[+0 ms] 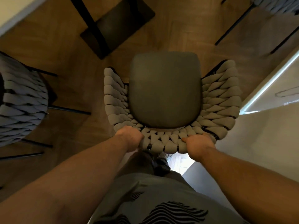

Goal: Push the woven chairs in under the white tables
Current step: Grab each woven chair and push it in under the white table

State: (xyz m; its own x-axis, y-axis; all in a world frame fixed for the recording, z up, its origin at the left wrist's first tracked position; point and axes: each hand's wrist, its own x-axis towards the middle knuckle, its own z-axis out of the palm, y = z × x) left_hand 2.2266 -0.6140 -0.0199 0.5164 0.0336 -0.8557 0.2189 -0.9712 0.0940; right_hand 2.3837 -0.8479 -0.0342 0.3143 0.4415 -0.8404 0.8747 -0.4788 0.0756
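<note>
A woven chair (165,88) with a grey seat cushion and a thick beige woven backrest stands directly below me on the wooden floor. My left hand (131,136) grips the left part of the backrest's top rim. My right hand (199,143) grips the rim's right part. A white table (17,8) shows only as a pale edge at the top left. Its black post and flat base plate (118,25) stand on the floor ahead of the chair's seat.
A second woven chair (21,104) with thin black legs stands at the left. Legs of a third chair (239,23) show at the top right. A pale wall or panel (267,126) runs close along the right side.
</note>
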